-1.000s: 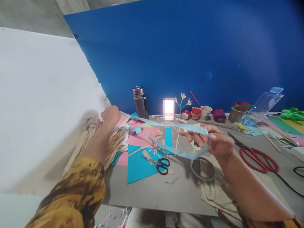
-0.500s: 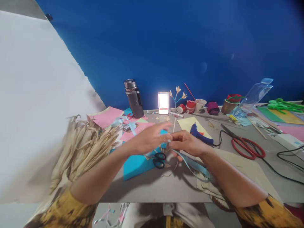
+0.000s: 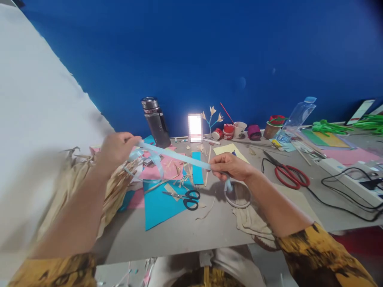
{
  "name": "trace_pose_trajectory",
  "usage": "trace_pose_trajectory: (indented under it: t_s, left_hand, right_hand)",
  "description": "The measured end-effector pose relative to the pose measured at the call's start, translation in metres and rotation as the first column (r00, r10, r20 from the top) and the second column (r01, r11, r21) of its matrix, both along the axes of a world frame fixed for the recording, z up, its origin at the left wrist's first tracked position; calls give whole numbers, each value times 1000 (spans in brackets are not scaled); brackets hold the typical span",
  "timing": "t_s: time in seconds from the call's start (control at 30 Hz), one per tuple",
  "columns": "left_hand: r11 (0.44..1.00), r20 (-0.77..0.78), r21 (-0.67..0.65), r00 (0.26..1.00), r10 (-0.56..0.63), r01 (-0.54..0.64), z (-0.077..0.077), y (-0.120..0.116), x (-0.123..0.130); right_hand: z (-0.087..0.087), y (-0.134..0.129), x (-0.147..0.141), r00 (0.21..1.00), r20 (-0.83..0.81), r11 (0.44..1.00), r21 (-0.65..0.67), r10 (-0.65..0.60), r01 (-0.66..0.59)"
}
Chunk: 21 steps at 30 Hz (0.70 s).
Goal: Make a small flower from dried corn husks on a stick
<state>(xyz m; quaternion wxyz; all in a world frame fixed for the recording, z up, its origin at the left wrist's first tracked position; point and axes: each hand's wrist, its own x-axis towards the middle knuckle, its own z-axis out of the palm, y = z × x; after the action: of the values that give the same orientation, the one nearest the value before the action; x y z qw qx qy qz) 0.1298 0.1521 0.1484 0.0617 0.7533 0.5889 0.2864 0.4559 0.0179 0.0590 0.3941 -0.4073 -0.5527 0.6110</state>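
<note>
A light blue ribbon [image 3: 175,155] is stretched taut between my hands above the table. My left hand [image 3: 118,149], closed, pinches its far left end. With thumb and fingers my right hand [image 3: 226,165] grips the ribbon's other end. Just below the right hand hangs a pale round hoop [image 3: 239,206], with light blue ribbon at its upper left. Whether the right fingers also hold the hoop is hidden. Beneath the stretched ribbon, small black-handled scissors [image 3: 191,199] lie partly on blue paper [image 3: 161,211]. More loose ribbon [image 3: 157,161] lies near the left hand.
Dried husks [image 3: 80,187] are heaped at left. A thermos [image 3: 155,123], a bright phone [image 3: 195,127], a husk flower stem [image 3: 211,117], paint jars [image 3: 228,131] and a paper cup [image 3: 239,130] line the wall. Red-handled scissors [image 3: 291,176] and a corded power strip [image 3: 348,179] are at right.
My hands were together over the middle. My left hand has drawn away leftward, pulling the ribbon straight. The hoop now shows below my right hand, and the view has turned slightly right.
</note>
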Motion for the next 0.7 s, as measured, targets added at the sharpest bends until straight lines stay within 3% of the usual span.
trace_pose_trajectory:
  t_s: [0.13,0.2,0.23,0.27,0.3,0.33,0.4,0.47,0.5,0.6,0.7]
  left_hand:
    - [954,-280,194,919,277,-228,0,35,-26]
    - [940,-396,283,869,296,-191,-8,30,-16]
    - [941,-404,317,882,243,-114,-15,19,-4]
    - [952,-381,307,918,108,16,-24,5,11]
    - [948,-342,242,932,-115,206,-34,-12,30]
    - [902,-248,181,906,-343,391,-44,-30,49]
    - [755,-18,0,755,-656,656,-65,-61,84]
    - [614,173,-185,640,-748,767,-82,-78,106]
    - [613,241,-231,655,-716,755,-88,-80,110]
    - [682,382,-296,737,-557,669,-101,-72,108]
    - [700,482,-308,740,-469,644,-104,-64,102]
  right_hand:
    - [-6,7,3,996,45,997,-24,-73,74]
    - [-10,10,-1,993,71,995,-22,-98,100]
    - [-12,10,-4,991,84,994,-14,-102,104]
    - [-13,10,-7,990,98,995,-4,-100,101]
    - [-13,10,-11,989,113,996,7,-91,91]
    - [-14,9,-14,989,129,997,17,-73,71]
    - [-14,6,-20,986,164,999,33,-20,15]
    - [-14,4,-23,979,202,998,52,9,-19]
    - [-14,4,-24,975,221,998,59,-1,-12]
    - [-16,8,-22,955,280,994,64,-101,87]
    - [-16,12,-19,914,346,977,80,-213,198]
